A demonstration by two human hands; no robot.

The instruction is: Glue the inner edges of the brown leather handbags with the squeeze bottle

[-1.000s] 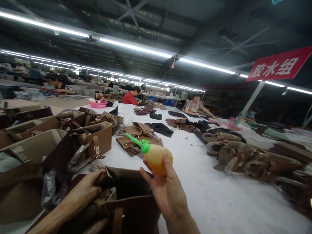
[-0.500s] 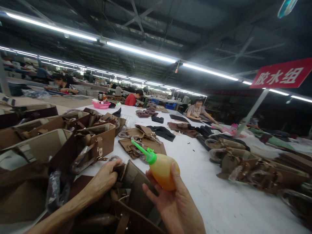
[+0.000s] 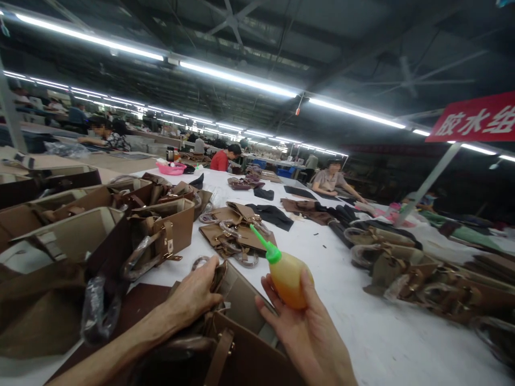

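In my right hand (image 3: pixel 300 316) is a squeeze bottle (image 3: pixel 292 279) of orange-yellow liquid, its green nozzle tilted up to the left. My left hand (image 3: pixel 199 289) grips the top edge of a brown handbag (image 3: pixel 249 338) close in front of me, thumb on the near side. The handbag's mouth gapes, showing a beige lining. Its lower part runs out of view. The bottle is held just above and to the right of the bag, apart from it.
Rows of brown handbags (image 3: pixel 96 230) stand on the left, more bags (image 3: pixel 434 273) on the right. A flat bag (image 3: pixel 229 230) and dark pieces (image 3: pixel 269 214) lie on the white table (image 3: pixel 346 300). A pink basket (image 3: pixel 171 169) stands farther back. Several people work beyond.
My right hand has moved the bottle to the right and slightly down. My left hand has shifted right along with the handbag's edge. The camera view has turned slightly.
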